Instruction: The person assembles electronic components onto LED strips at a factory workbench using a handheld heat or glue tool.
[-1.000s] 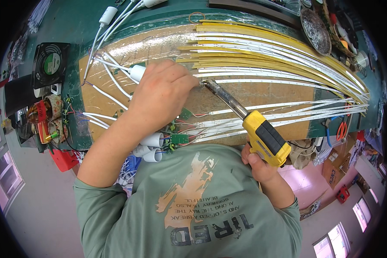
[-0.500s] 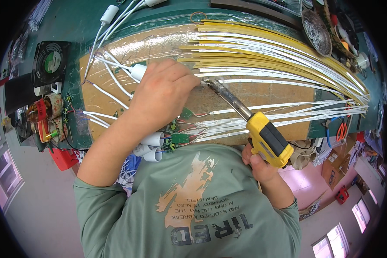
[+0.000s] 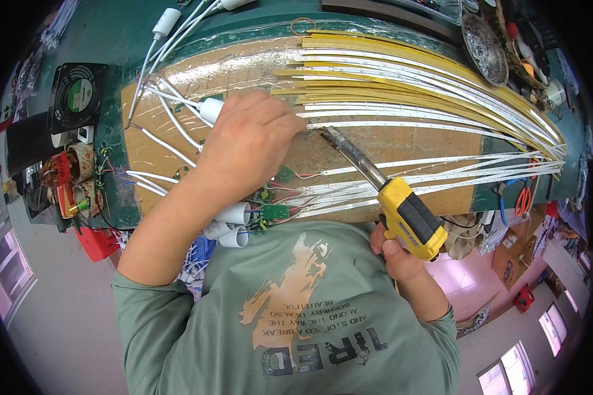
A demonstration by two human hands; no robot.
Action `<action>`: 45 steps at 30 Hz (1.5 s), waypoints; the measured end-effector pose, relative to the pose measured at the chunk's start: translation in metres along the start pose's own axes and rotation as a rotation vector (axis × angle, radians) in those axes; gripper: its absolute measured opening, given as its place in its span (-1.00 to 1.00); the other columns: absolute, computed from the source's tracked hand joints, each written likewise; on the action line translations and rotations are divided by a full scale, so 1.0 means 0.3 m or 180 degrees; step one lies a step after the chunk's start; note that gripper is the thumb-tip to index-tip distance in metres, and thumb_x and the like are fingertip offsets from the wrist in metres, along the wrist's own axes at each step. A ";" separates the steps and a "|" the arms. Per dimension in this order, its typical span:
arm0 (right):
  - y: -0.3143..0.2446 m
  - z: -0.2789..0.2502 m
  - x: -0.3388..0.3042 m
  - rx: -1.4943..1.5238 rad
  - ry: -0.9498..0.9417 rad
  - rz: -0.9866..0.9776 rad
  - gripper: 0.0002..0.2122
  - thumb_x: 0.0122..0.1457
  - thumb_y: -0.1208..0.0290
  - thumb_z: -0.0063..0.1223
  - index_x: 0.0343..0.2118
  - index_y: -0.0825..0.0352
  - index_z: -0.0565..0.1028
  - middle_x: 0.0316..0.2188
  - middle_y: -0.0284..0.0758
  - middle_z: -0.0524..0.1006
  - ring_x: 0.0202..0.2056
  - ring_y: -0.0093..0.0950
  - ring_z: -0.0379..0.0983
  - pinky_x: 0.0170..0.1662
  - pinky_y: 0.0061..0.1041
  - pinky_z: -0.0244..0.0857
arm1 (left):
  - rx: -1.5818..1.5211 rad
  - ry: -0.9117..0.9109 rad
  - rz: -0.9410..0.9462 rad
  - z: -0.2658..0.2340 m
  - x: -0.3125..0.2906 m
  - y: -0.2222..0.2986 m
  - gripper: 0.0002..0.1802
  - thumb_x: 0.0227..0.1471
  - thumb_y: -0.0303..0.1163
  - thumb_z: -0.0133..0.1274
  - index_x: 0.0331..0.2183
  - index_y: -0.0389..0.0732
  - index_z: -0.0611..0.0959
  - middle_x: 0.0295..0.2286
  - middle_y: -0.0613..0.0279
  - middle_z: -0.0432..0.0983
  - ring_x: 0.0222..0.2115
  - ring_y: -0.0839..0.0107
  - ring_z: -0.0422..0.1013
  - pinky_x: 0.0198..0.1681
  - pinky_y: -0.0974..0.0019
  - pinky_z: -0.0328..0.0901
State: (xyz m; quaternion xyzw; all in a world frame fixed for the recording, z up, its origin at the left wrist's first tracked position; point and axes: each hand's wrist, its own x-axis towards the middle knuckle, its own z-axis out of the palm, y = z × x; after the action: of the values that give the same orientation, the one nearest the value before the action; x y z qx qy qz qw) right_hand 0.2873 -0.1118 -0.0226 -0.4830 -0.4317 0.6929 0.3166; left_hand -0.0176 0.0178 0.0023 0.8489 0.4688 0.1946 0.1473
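Note:
My left hand point(image 3: 250, 131) is closed in a pinch at the near end of a white LED strip point(image 3: 402, 124). What its fingers hold is hidden beneath them. Just behind its knuckles lies a white plastic tube cap point(image 3: 211, 110) on a white cable. In my right hand point(image 3: 396, 255) is a yellow and black soldering gun point(image 3: 412, 220). Its dark metal tip points up and left to the strip's end, close to my left fingertips. Below my left wrist, a small green circuit board point(image 3: 275, 211) with thin wires sits beside several white tube caps point(image 3: 234, 238).
Yellow and white strips point(image 3: 402, 72) fan across the brown board point(image 3: 369, 148) to the right. A black fan point(image 3: 78, 96) stands at the left. White cables point(image 3: 171, 49) run along the back left. Orange-handled scissors point(image 3: 523, 201) and a worn metal dish point(image 3: 485, 50) lie at the right.
The soldering gun's tip has shifted slightly right and down, a little away from my left fingertips. My left hand has stayed in place.

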 end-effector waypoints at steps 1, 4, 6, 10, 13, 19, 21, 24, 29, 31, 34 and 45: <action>0.000 0.001 0.000 0.0001 0.0001 0.0000 -0.37 0.13 0.10 0.23 0.11 0.43 0.27 -0.51 -0.41 0.33 -0.51 -0.56 0.24 -0.43 -0.53 0.21 | 0.0002 -0.0005 -0.0002 0.000 0.000 0.000 -0.79 -0.18 -0.55 0.18 -0.37 -0.14 0.66 -0.38 0.26 0.53 -0.28 0.21 0.43 -0.16 0.18 0.31; 0.001 0.001 0.000 -0.0021 -0.0005 -0.0010 -0.39 0.14 0.12 0.20 0.11 0.43 0.27 -0.51 -0.40 0.33 -0.51 -0.56 0.24 -0.43 -0.52 0.21 | 0.0010 -0.0009 0.0009 -0.001 -0.001 0.000 -0.79 -0.18 -0.55 0.18 -0.37 -0.14 0.66 -0.38 0.26 0.53 -0.28 0.21 0.43 -0.16 0.18 0.30; 0.009 -0.005 0.000 -0.0112 -0.0057 -0.0059 -0.42 0.15 0.14 0.18 0.10 0.43 0.27 -0.52 -0.40 0.32 -0.52 -0.55 0.24 -0.43 -0.53 0.22 | 0.0014 -0.0007 0.0008 0.000 -0.002 0.000 -0.79 -0.18 -0.55 0.18 -0.37 -0.14 0.66 -0.38 0.26 0.53 -0.28 0.21 0.43 -0.16 0.18 0.30; 0.013 -0.008 -0.001 -0.0427 -0.0120 -0.0075 -0.44 0.17 0.15 0.15 0.09 0.43 0.27 -0.53 -0.38 0.33 -0.52 -0.54 0.25 -0.44 -0.53 0.22 | 0.0013 -0.0002 0.0002 -0.002 -0.002 0.001 -0.80 -0.17 -0.54 0.18 -0.37 -0.14 0.66 -0.38 0.27 0.53 -0.27 0.21 0.43 -0.15 0.18 0.29; 0.017 -0.005 0.003 -0.0670 -0.0159 -0.0257 -0.47 0.19 0.16 0.13 0.08 0.43 0.27 -0.53 -0.36 0.35 -0.52 -0.53 0.26 -0.45 -0.52 0.23 | 0.0022 -0.0014 0.0009 -0.002 -0.001 0.003 -0.80 -0.17 -0.54 0.17 -0.37 -0.14 0.66 -0.37 0.27 0.53 -0.27 0.22 0.43 -0.14 0.19 0.29; -0.032 0.019 0.023 -0.0745 0.0066 -0.0211 -0.92 0.08 0.38 0.13 -0.43 0.24 0.52 -0.57 -0.39 0.47 -0.51 -0.38 0.42 -0.43 -0.42 0.27 | 0.0067 -0.0035 0.0016 -0.002 -0.003 -0.001 -0.78 -0.19 -0.53 0.18 -0.36 -0.14 0.65 -0.36 0.28 0.52 -0.26 0.22 0.43 -0.14 0.19 0.29; -0.032 0.020 0.020 -0.0809 0.0124 -0.0200 -0.93 0.08 0.39 0.13 -0.41 0.25 0.52 -0.56 -0.39 0.48 -0.51 -0.38 0.43 -0.43 -0.42 0.28 | 0.0075 0.0044 0.0096 0.000 -0.003 0.000 -0.77 -0.21 -0.54 0.19 -0.37 -0.14 0.65 -0.37 0.29 0.51 -0.26 0.22 0.42 -0.14 0.19 0.28; -0.029 0.019 0.019 -0.0753 0.0118 -0.0191 -0.92 0.08 0.39 0.13 -0.39 0.25 0.53 -0.55 -0.38 0.48 -0.51 -0.37 0.43 -0.43 -0.42 0.28 | 0.0111 0.0161 0.0244 0.007 -0.003 -0.002 -0.75 -0.25 -0.55 0.19 -0.38 -0.15 0.64 -0.38 0.29 0.50 -0.27 0.23 0.42 -0.15 0.18 0.28; 0.002 0.004 0.010 -0.0827 0.0001 -0.0278 -0.71 0.15 0.29 0.12 -0.15 0.33 0.40 -0.53 -0.35 0.44 -0.51 -0.44 0.36 -0.45 -0.47 0.26 | 0.0256 0.0163 0.0383 0.013 -0.001 0.000 -0.74 -0.29 -0.57 0.19 -0.39 -0.17 0.63 -0.39 0.28 0.49 -0.30 0.26 0.43 -0.17 0.19 0.29; 0.015 -0.005 0.004 -0.0811 -0.0120 -0.0366 -0.50 0.22 0.19 0.10 0.09 0.42 0.27 -0.52 -0.32 0.38 -0.52 -0.52 0.28 -0.47 -0.52 0.22 | 0.0300 0.0115 0.0405 0.013 0.000 -0.002 -0.73 -0.30 -0.56 0.20 -0.39 -0.17 0.63 -0.40 0.28 0.49 -0.31 0.26 0.42 -0.17 0.20 0.29; 0.017 -0.006 0.009 -0.0884 -0.0189 -0.0393 -0.51 0.22 0.21 0.09 0.09 0.40 0.26 -0.52 -0.33 0.38 -0.52 -0.52 0.28 -0.47 -0.52 0.22 | 0.0372 0.0301 0.0506 0.031 -0.002 -0.014 -0.84 -0.25 -0.44 0.10 -0.46 -0.14 0.59 -0.42 0.30 0.45 -0.33 0.30 0.39 -0.20 0.25 0.24; 0.022 0.000 0.011 -0.0855 -0.0153 -0.0438 -0.54 0.22 0.24 0.07 0.08 0.39 0.27 -0.53 -0.34 0.37 -0.52 -0.53 0.27 -0.47 -0.52 0.21 | 0.0263 0.0404 0.0492 0.044 -0.001 -0.014 -0.85 -0.26 -0.46 0.10 -0.47 -0.16 0.59 -0.44 0.29 0.44 -0.34 0.27 0.39 -0.20 0.21 0.25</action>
State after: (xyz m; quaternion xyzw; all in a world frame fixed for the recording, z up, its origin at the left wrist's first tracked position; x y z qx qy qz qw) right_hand 0.2860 -0.1119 -0.0298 -0.4736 -0.5601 0.6168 0.2854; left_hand -0.0148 0.0188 -0.0113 0.8738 0.4180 0.2393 0.0667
